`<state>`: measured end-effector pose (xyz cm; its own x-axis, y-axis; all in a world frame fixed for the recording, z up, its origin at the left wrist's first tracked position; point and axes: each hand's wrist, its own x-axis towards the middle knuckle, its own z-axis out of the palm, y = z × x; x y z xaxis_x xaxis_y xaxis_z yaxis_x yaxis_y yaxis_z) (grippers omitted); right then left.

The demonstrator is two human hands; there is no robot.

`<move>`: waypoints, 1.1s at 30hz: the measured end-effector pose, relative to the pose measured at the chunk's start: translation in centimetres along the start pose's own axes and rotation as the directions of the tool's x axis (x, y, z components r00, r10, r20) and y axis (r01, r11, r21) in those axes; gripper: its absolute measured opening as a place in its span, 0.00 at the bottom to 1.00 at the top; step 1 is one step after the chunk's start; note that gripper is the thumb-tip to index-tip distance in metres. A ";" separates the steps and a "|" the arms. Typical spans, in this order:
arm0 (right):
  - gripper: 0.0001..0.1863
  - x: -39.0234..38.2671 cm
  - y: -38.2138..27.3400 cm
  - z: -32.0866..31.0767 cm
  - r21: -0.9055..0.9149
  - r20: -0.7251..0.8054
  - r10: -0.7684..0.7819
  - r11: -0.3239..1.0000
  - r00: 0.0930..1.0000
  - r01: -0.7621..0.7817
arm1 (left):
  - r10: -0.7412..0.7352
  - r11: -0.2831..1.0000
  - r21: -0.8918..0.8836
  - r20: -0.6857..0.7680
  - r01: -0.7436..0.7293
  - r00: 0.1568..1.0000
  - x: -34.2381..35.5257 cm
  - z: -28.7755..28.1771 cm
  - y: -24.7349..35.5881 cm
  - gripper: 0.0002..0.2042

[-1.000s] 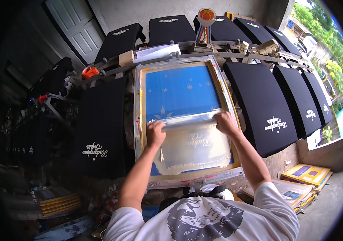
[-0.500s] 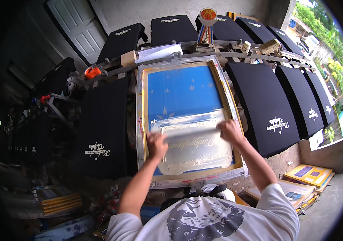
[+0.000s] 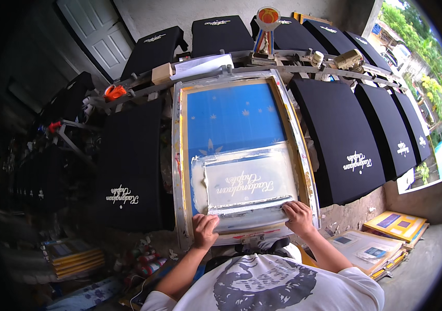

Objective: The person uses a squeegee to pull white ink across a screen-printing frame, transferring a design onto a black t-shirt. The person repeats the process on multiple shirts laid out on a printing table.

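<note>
In front of me lies a screen-printing frame with a blue stencil mesh. Both my hands hold a long squeegee across the near part of the mesh, with white ink along its edge. My left hand is closed on its left end, and my right hand grips the right end. Beyond the squeegee, pale script lettering shows through the mesh. Thick white ink borders this area at the left.
Black shirts with white print lie on boards at both sides and along the back. A trophy, a wooden block and orange tape sit beyond the frame. Spare screens are stacked at lower right.
My hands have drawn the squeegee toward me, from mid-stencil to the near end. The white ink that covered the lettering is wiped thinner, so the letters show clearly.
</note>
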<state>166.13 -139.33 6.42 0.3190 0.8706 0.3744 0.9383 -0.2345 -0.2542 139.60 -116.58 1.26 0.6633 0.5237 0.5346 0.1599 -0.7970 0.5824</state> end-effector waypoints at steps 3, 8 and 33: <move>0.16 -0.3 0.9 0.6 -0.037 -0.040 -0.054 0.998 0.998 0.052 | 0.027 1.000 -0.008 0.033 -0.027 0.999 1.0 0.1 0.1 0.13; 0.09 3.8 0.1 -3.0 0.040 0.151 0.033 0.998 0.988 -0.040 | 0.033 0.996 0.076 0.040 -0.036 0.999 4.5 -1.7 0.5 0.13; 0.10 15.7 7.0 3.1 -0.096 0.187 0.074 0.994 0.980 -0.057 | 0.080 0.989 0.133 -0.070 -0.070 0.994 14.0 3.9 -9.1 0.14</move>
<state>177.27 -125.93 7.82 0.3570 0.9164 0.1810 0.9271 -0.3240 -0.1883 150.32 -103.13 1.02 0.6209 0.4779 0.6214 0.2083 -0.8648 0.4570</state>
